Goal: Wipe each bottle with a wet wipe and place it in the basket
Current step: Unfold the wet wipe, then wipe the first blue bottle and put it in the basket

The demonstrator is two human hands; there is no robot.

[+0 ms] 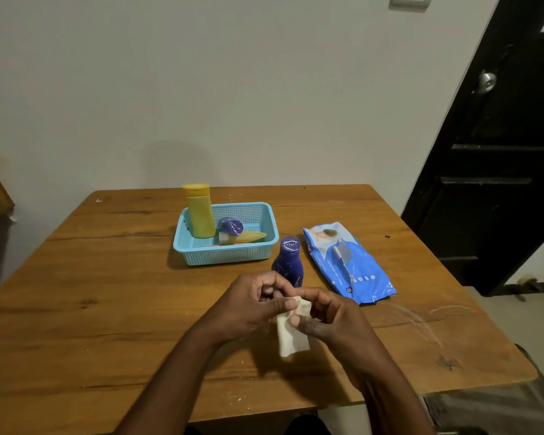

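Note:
A folded white wet wipe (291,335) hangs between both hands above the wooden table (107,309). My left hand (248,306) pinches its top edge, and my right hand (330,318) pinches it from the right side. Just behind my hands a dark blue bottle (288,260) stands upright on the table. The light blue basket (226,255) sits farther back. It holds a tall yellow bottle (200,211) standing at its left end, a small blue bottle (230,225) lying down, and a yellow tube (242,237) lying on its side.
A blue pack of wet wipes (349,265) lies to the right of the standing blue bottle. The table's right edge is close to a dark door (500,152). A pale wall runs behind the table.

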